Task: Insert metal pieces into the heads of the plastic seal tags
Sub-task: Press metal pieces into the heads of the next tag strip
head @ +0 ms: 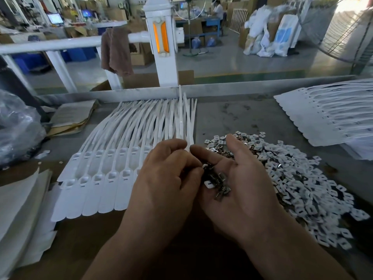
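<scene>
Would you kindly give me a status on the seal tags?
Right hand palm-up, carrying metal pieces. Left hand curled over them, grip unclear. Seal tags laid out, nothing blocking.

We see a dim grey workbench (232, 114) under soft daylight from the far right, where glare whitens the corner. Edges bend and blur.

Nothing here can be read. The lit monitor (55, 18) in the upper left of the frame is too blurred to make out. The blue print on the white bags (282, 35) in the upper right is too small. Faint lines on the paper stack (72, 116) at the left of the table (242, 116) are illegible.
</scene>
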### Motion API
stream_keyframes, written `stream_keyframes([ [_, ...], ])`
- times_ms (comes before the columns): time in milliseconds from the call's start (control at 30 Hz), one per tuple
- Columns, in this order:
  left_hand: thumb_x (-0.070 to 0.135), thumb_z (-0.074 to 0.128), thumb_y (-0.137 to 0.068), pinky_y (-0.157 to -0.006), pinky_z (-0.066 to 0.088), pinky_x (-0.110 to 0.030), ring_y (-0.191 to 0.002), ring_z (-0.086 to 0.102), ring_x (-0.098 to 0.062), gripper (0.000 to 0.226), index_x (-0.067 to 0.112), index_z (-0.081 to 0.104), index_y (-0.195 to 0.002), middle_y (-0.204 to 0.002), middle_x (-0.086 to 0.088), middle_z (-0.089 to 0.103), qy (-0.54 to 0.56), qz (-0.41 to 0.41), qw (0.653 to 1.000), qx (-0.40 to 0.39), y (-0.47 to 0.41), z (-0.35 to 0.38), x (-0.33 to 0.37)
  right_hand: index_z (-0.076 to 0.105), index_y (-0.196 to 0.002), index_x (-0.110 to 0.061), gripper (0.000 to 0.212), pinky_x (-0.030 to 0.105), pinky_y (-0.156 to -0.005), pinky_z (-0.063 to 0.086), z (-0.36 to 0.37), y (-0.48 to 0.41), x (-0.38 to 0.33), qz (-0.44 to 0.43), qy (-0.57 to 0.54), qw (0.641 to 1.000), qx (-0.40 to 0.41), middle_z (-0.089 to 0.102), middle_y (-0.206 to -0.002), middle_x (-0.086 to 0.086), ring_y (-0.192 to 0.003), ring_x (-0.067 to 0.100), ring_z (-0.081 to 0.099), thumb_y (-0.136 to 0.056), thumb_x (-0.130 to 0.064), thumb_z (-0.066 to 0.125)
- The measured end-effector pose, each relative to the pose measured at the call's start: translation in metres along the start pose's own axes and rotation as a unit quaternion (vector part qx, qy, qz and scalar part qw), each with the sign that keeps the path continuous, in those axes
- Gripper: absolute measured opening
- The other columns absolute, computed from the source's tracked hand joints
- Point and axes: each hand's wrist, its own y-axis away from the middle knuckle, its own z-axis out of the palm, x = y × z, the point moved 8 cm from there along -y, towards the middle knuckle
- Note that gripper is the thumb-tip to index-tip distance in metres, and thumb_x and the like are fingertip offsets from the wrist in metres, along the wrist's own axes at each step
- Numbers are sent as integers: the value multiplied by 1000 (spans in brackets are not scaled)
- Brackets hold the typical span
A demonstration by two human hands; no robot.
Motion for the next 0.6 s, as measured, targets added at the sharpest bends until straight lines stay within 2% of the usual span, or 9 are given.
stream_keyframes([
  [133,38,51,-84,-78,38,-2,-104,50,12,13,31,61,-79,-112,23,53,27,-28,999,21,1,-2,-4,68,-113,7,63,40,-79,58,-1,-2,3,-2,-6,1000,-6,69,-96,25,-80,32,70,-91,-51,58],
  [300,34,55,-81,-75,36,2,-98,52,16,9,31,61,-75,-105,24,58,46,-41,997,41,3,-9,-5,74,-100,3,51,38,-79,57,-2,-2,3,-7,28,1000,-3,65,-101,24,-89,32,63,-91,-45,59],
  [433,35,59,-79,-74,35,3,-97,49,19,4,33,60,-82,-106,24,56,43,-52,996,51,1,-12,-6,69,-107,7,53,39,-72,61,3,-1,3,-12,30,999,-20,67,-98,26,-79,32,68,-83,-41,63],
  [567,38,59,-79,-65,41,-3,-93,57,8,5,34,59,-82,-117,21,54,25,-3,999,33,3,-14,6,65,-116,9,62,48,-84,58,2,0,2,0,17,1000,-22,70,-104,29,-91,41,72,-84,-44,63],
  [600,43,56,-80,-69,44,-7,-98,58,5,9,36,60,-83,-123,20,53,6,19,1000,16,3,-12,9,64,-117,9,64,50,-86,56,2,0,2,4,10,1000,-24,70,-105,29,-92,41,72,-84,-46,63],
])
